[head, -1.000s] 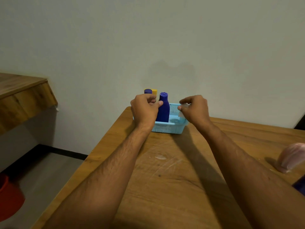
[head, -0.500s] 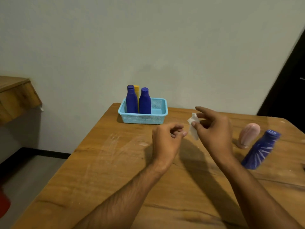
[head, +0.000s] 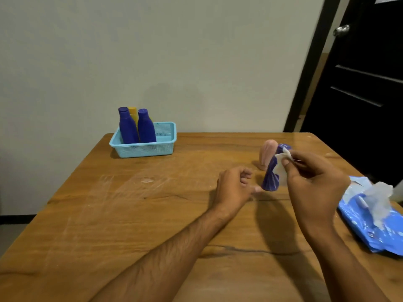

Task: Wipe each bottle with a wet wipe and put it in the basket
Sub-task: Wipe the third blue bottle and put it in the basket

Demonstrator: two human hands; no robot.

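Blue plastic, with little holes all over: that is the small basket [head: 142,147] at the far left of the brown wooden table [head: 122,214], and it already holds two tall dark blue bottles [head: 136,126] and a yellow one [head: 133,112] behind them. A second ago the left hand [head: 234,188] was up at the basket with a blue bottle. Now it has come back across the table, holding nothing, fingers loosely curled, right beside the next bottle. That one is a dark blue bottle with pale stripes [head: 272,171], standing on the table near a pale pink bottle [head: 267,153]. The right hand [head: 314,182] pinches a small white wet wipe [head: 282,166] against the striped bottle (it looks like wiping is about to start). So three bottles are done, I think, and two are left. A blue pack of wipes [head: 370,216] lies at the right edge.
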